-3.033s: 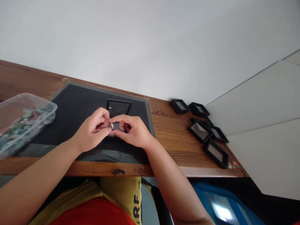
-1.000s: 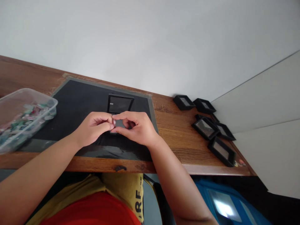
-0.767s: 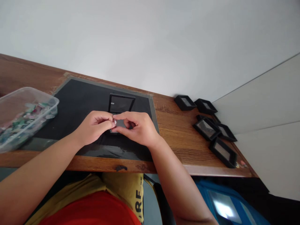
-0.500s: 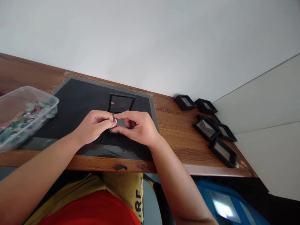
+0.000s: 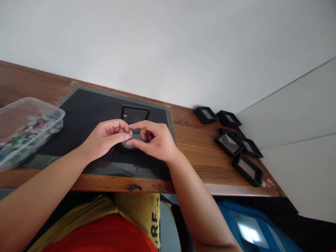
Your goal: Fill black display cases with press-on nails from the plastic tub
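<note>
Between my fingertips is a small shiny, clear-looking piece (image 5: 130,134), too small to name more exactly. My left hand (image 5: 109,136) pinches it between thumb and forefinger from the left. From the right, my right hand (image 5: 153,140) curls round with its thumb and forefinger tips against or very near the piece; its other fingers are folded in. Just behind and below both hands an opened black box (image 5: 136,106) lies on the black mat (image 5: 89,108), its windowed lid raised. The hands hide most of the box's base.
At the left stands a clear plastic tub (image 5: 31,101) holding many small wrapped pieces. Several black windowed boxes (image 5: 231,143) are scattered on the wooden table (image 5: 194,150) to the right. A wall (image 5: 168,52) rises behind, and a blue object (image 5: 244,220) sits below the table edge.
Both hands have risen slightly off the box's base with the small piece. The left fingers have loosened and spread a little. The view has shifted slightly.
</note>
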Tool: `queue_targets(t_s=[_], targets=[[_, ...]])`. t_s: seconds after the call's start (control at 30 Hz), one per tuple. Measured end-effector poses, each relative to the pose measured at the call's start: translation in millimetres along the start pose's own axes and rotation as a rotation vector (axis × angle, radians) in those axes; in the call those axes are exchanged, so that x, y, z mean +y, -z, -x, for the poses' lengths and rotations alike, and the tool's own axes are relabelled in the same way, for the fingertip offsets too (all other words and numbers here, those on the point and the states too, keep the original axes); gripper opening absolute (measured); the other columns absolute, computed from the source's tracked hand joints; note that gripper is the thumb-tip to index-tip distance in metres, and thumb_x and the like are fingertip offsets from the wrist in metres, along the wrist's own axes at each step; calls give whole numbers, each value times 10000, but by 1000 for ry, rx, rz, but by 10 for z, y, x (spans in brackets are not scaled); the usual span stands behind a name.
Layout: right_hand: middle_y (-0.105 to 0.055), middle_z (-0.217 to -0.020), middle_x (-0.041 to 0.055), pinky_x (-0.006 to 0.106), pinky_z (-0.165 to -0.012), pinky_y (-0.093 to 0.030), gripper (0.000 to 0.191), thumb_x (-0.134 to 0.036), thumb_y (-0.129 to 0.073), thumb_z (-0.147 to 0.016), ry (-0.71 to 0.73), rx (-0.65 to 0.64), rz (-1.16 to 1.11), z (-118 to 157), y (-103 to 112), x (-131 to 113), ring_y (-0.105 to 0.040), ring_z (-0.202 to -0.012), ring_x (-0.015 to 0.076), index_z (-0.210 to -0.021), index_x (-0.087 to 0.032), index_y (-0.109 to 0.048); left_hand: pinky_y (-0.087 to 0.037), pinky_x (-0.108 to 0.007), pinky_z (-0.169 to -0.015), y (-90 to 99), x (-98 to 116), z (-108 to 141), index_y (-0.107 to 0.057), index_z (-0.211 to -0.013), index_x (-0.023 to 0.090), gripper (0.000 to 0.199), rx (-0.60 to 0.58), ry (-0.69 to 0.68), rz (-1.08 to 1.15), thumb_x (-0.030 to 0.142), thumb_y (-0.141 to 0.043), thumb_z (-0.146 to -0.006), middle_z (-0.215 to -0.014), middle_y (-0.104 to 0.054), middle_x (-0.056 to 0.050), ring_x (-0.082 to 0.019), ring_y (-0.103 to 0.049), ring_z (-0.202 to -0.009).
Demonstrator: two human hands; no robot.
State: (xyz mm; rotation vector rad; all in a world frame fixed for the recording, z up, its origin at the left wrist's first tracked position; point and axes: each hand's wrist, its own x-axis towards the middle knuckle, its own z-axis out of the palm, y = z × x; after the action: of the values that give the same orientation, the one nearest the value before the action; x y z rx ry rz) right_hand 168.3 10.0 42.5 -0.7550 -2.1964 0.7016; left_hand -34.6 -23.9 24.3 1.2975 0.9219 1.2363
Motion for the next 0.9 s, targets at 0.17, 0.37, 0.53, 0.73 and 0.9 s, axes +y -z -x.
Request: queue_targets(t_s=[0.17, 0.37, 0.53, 0.73, 0.9], targets=[[-515, -658, -67, 232, -592, -365, 407, -537, -782, -912, 4, 7, 21, 3, 0, -6, -432, -583, 78, -1137, -198, -781, -348, -199, -487, 6, 20, 2, -741, -742, 186, 39, 7, 10, -14, 216, -757, -723, -707, -683, 13, -60, -449, -527], [-536, -669, -64, 233, -600, -376, 392, -513, -811, -890, -11, 1, 26, 1, 7, 0, -444, -581, 76, -1122, -198, -775, -339, -214, -497, 4, 16, 12, -753, -738, 191, 65, -8, 17, -51, 255, -746, -753, -652, -627, 23, -70, -417, -530], [-559, -683, -59, 231, -604, -376, 384, -488, -819, -884, -23, 1, 27, 7, 6, 13, -457, -592, 80, -1133, -199, -773, -335, -222, -493, -8, 19, 5, -754, -747, 188, 74, 6, 32, -58, 262, -752, -739, -651, -619, 23, -73, -403, -525], [-560, -688, -66, 221, -615, -378, 317, -384, -830, -881, -12, 1, 31, 11, 8, 2, -456, -590, 71, -1138, -206, -775, -343, -207, -492, -15, 31, 3, -740, -796, 187, 124, -9, 72, -6, 259, -786, -706, -718, -668, 13, -71, -455, -542], [-553, -681, -64, 226, -611, -377, 339, -428, -831, -880, -28, 0, 43, 6, 14, -9, -451, -589, 75, -1134, -211, -773, -327, -202, -491, 0, 21, 8, -750, -778, 189, 88, -31, 56, 5, 257, -777, -727, -732, -672, 10, -61, -431, -539]])
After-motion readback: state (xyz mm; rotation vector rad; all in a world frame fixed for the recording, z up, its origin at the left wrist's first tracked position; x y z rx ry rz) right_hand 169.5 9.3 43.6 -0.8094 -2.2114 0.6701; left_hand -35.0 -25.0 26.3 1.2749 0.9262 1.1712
